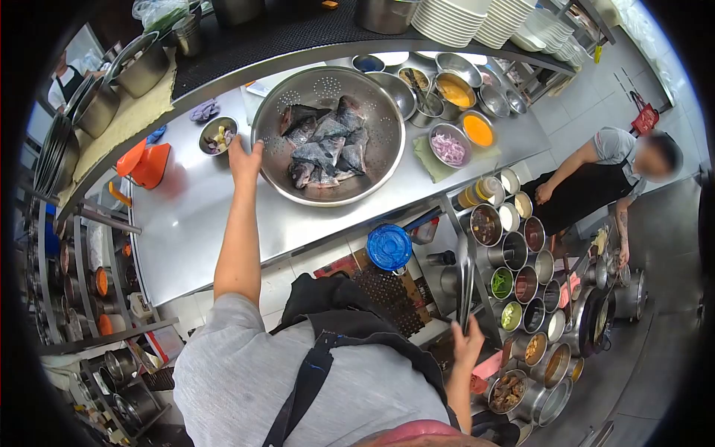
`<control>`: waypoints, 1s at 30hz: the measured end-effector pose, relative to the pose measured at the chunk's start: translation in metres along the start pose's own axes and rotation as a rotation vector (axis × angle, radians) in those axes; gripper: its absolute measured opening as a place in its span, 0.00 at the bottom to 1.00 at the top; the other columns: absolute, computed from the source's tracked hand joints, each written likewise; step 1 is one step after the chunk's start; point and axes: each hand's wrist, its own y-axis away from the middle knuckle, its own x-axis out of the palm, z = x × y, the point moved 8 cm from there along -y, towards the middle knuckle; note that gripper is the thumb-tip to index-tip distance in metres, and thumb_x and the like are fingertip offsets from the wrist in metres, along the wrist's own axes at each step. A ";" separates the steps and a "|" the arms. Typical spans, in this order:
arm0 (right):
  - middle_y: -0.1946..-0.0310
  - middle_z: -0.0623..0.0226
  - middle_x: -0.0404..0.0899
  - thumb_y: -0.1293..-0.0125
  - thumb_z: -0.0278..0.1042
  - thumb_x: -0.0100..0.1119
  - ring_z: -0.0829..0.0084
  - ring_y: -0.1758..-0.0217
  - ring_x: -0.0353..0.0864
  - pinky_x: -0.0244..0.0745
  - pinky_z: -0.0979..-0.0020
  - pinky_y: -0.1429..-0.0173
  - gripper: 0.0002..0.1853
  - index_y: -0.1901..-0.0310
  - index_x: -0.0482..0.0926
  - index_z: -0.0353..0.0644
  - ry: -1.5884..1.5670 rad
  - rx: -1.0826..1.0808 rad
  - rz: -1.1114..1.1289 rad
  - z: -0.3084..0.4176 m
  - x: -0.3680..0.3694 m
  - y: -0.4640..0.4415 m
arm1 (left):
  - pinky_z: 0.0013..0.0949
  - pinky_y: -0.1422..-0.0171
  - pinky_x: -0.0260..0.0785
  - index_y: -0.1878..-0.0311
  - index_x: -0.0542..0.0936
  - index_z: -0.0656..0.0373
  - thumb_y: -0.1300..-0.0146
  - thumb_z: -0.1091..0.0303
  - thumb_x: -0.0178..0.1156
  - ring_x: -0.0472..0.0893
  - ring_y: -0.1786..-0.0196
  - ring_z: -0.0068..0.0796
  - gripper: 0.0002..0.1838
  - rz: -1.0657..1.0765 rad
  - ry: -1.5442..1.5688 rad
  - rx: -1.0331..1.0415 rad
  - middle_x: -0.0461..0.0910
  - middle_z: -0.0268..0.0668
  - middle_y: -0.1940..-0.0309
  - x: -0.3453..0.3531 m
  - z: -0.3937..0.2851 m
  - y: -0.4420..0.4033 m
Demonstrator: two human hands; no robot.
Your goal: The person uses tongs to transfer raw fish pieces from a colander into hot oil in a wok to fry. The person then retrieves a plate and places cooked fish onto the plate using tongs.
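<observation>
Tongs (466, 272) in right hand (467, 343) point forward, lengthwise.

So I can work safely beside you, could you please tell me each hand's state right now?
Left hand: between small bowl and colander; grip cannot be told.
Right hand: closed on metal tongs.

Your work area is a commercial-type kitchen. Identify it by the stainless-steel bench (201, 261), the large colander (380, 141) of fish pieces (324, 138), grouped metal ingredient containers (525, 283), stacked white dishes (449, 22), and the aproned person (592, 179) to your right.
</observation>
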 end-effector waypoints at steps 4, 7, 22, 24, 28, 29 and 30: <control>0.66 0.50 0.81 0.44 0.38 0.72 0.54 0.66 0.81 0.75 0.61 0.59 0.27 0.45 0.77 0.32 0.210 -0.434 0.100 0.165 0.026 -0.063 | 0.34 0.50 0.71 0.48 0.76 0.65 0.45 0.74 0.62 0.81 0.56 0.35 0.20 0.581 0.521 -0.761 0.83 0.44 0.58 0.071 0.051 0.031; 0.65 0.48 0.81 0.42 0.44 0.70 0.44 0.64 0.79 0.73 0.55 0.61 0.24 0.51 0.79 0.36 0.454 -0.475 0.226 0.228 0.061 -0.102 | 0.35 0.51 0.72 0.48 0.76 0.65 0.47 0.76 0.61 0.81 0.58 0.33 0.20 0.527 0.676 -0.788 0.83 0.42 0.60 0.068 0.046 0.048; 0.63 0.46 0.83 0.41 0.43 0.65 0.49 0.55 0.83 0.77 0.53 0.48 0.16 0.61 0.83 0.36 0.954 -0.567 0.503 0.335 0.188 -0.191 | 0.34 0.45 0.70 0.46 0.75 0.65 0.44 0.77 0.60 0.80 0.54 0.35 0.20 0.438 0.609 -0.714 0.82 0.43 0.55 0.040 0.024 0.053; 0.62 0.46 0.83 0.41 0.42 0.65 0.49 0.55 0.83 0.78 0.54 0.48 0.16 0.61 0.84 0.37 0.980 -0.533 0.517 0.344 0.182 -0.193 | 0.34 0.45 0.70 0.46 0.75 0.65 0.44 0.76 0.60 0.80 0.54 0.35 0.20 0.436 0.613 -0.713 0.82 0.43 0.55 0.045 0.031 0.051; 0.61 0.48 0.83 0.41 0.42 0.64 0.50 0.54 0.83 0.78 0.54 0.48 0.15 0.59 0.84 0.38 0.962 -0.481 0.578 0.339 0.190 -0.193 | 0.36 0.45 0.70 0.46 0.76 0.64 0.45 0.73 0.61 0.81 0.54 0.38 0.21 0.367 0.554 -0.721 0.83 0.45 0.56 0.042 0.030 0.055; 0.60 0.47 0.83 0.41 0.42 0.65 0.50 0.54 0.84 0.78 0.53 0.48 0.16 0.58 0.83 0.38 0.912 -0.454 0.610 0.337 0.191 -0.191 | 0.37 0.45 0.70 0.47 0.76 0.65 0.46 0.71 0.62 0.81 0.53 0.39 0.21 0.452 0.421 -0.678 0.83 0.46 0.56 0.055 0.052 0.060; 0.59 0.49 0.83 0.41 0.42 0.64 0.52 0.53 0.83 0.78 0.55 0.48 0.16 0.57 0.84 0.39 0.864 -0.377 0.629 0.329 0.191 -0.189 | 0.39 0.46 0.72 0.46 0.76 0.65 0.46 0.70 0.63 0.81 0.54 0.39 0.23 0.383 0.340 -0.632 0.83 0.46 0.56 0.045 0.043 0.055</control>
